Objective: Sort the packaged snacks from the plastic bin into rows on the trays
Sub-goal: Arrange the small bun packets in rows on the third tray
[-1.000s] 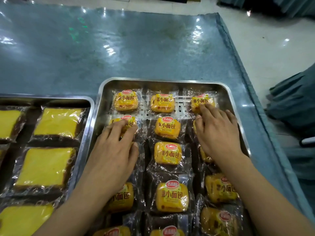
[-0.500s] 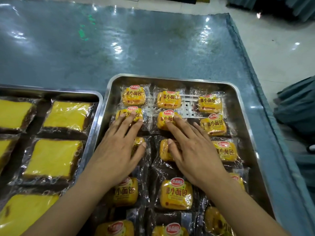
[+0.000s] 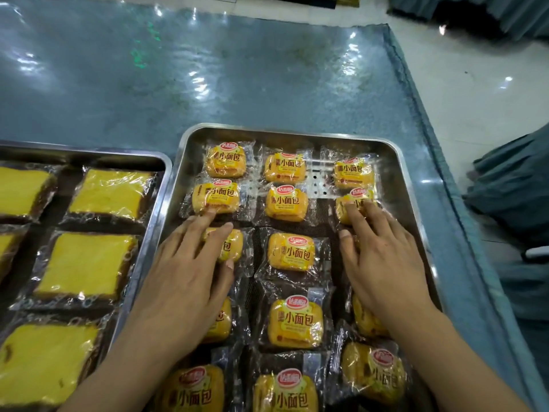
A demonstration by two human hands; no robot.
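A steel tray (image 3: 398,162) holds three columns of small yellow bread packets with red logos, such as one in the middle column (image 3: 291,251). My left hand (image 3: 184,275) lies flat on the left column, fingertips touching the second packet (image 3: 215,197) and palm over the third. My right hand (image 3: 383,257) lies flat on the right column, fingers resting on its second packet (image 3: 353,203). Neither hand grips anything. A second steel tray (image 3: 160,162) on the left carries rows of larger yellow cake slices in clear wrap (image 3: 86,266).
Both trays sit on a blue-grey table (image 3: 208,84) under shiny clear film. The table's right edge (image 3: 430,138) runs diagonally, with pale floor beyond it and teal fabric (image 3: 511,188) at the far right. No plastic bin shows.
My right hand has moved from the middle column to the right column. My left hand has stayed on the left column, sliding slightly toward me. The view has shifted a little.
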